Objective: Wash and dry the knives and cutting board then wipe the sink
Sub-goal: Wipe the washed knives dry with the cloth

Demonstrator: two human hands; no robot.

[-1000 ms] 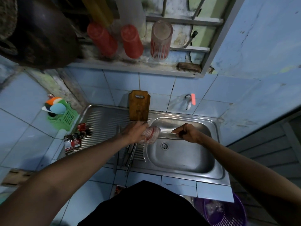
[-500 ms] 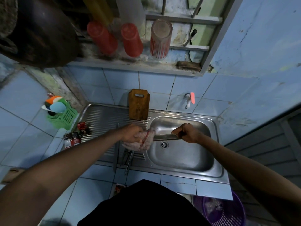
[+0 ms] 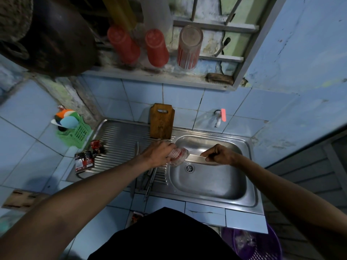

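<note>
Checked cloth (image 3: 177,156) now farther along flat steel knife (image 3: 195,158) (gripped).

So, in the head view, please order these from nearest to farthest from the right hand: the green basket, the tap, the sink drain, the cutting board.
From the right hand:
1. Sink drain, just below-left of it, in the basin.
2. Tap, on the wall behind it.
3. Cutting board, leaning on the wall, to the left.
4. Green basket, far left on the counter.

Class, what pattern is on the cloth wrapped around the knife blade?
Red and white checks on the cloth, seen in the head view.
</note>
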